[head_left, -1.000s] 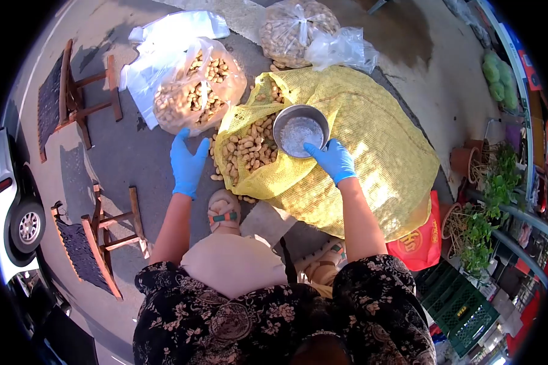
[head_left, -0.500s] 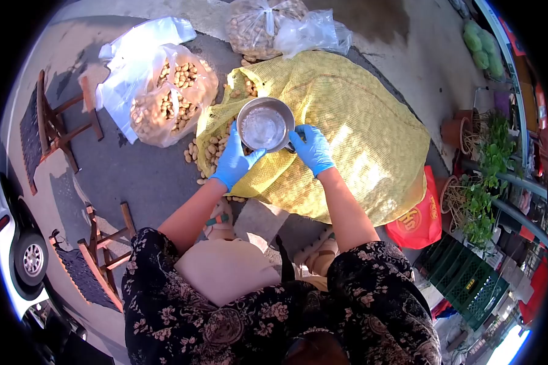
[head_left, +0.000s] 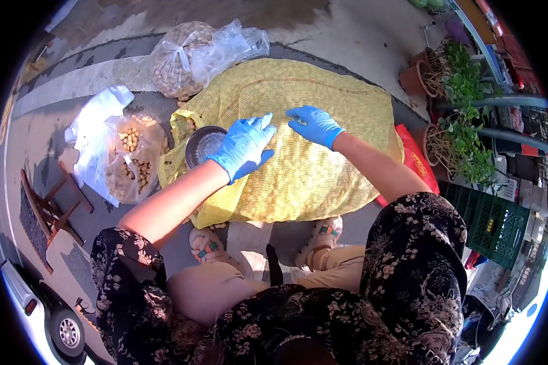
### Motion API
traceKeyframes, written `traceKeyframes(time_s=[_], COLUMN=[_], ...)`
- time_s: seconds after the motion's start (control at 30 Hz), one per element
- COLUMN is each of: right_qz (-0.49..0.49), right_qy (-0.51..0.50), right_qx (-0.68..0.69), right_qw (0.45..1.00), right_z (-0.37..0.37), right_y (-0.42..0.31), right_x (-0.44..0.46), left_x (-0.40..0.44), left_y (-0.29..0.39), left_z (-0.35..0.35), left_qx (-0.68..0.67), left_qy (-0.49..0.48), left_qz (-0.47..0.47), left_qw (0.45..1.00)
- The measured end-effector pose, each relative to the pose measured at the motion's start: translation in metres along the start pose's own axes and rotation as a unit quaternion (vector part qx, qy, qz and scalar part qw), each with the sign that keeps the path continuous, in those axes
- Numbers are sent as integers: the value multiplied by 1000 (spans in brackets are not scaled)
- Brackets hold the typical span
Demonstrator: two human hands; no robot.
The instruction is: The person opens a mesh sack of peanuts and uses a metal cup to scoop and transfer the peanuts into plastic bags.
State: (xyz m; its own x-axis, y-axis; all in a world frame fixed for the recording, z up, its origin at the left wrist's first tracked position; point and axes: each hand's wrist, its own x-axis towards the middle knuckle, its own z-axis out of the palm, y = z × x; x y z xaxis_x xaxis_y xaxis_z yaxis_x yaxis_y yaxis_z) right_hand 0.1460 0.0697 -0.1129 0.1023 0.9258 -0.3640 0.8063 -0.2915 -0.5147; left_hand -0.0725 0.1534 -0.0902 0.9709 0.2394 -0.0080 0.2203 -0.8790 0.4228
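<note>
My left hand (head_left: 243, 147), in a blue glove, is over the yellow mesh sack (head_left: 323, 176) with its fingers stretched out and thumb apart. Just left of it, partly hidden behind the glove, a round metal bowl (head_left: 206, 148) rests on the left part of the sack; its inside looks pale. To the right, my right hand (head_left: 315, 125), also blue-gloved, hovers above or touches the sack, fingers reaching left and apart from the thumb. Neither hand visibly holds anything. The sack is bulky and lies on the ground before my feet.
An open clear bag of peanuts (head_left: 134, 173) stands at left, with a tied bag (head_left: 179, 64) behind. A wooden folding stool (head_left: 58, 210) is at far left. On the right are a red bag (head_left: 415, 159), potted plants (head_left: 463, 146) and a green crate (head_left: 490, 222).
Both hands have let go of the metal bowl, which now sits left on the sack. The hands have moved apart over the sack, and the camera view has shifted.
</note>
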Motion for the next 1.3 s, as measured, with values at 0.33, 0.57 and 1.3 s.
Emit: traceKeyframes(time_s=[0.33,0.57,1.3], right_qz=[311,449,61], right_qy=[260,376,341], right_qx=[-6,-138,797], right_qw=[914,799,494], right_z=[-4,19,-60], right_y=[216,287,128], right_x=[-126,-147,-182], left_x=[94,114,103], left_y=[103,125,131], left_z=[133,148,119], left_qx=[34,-5,-448], left_qy=[-42,80,297], left_qz=[-66,-151,-288], left_qw=[996,985,792])
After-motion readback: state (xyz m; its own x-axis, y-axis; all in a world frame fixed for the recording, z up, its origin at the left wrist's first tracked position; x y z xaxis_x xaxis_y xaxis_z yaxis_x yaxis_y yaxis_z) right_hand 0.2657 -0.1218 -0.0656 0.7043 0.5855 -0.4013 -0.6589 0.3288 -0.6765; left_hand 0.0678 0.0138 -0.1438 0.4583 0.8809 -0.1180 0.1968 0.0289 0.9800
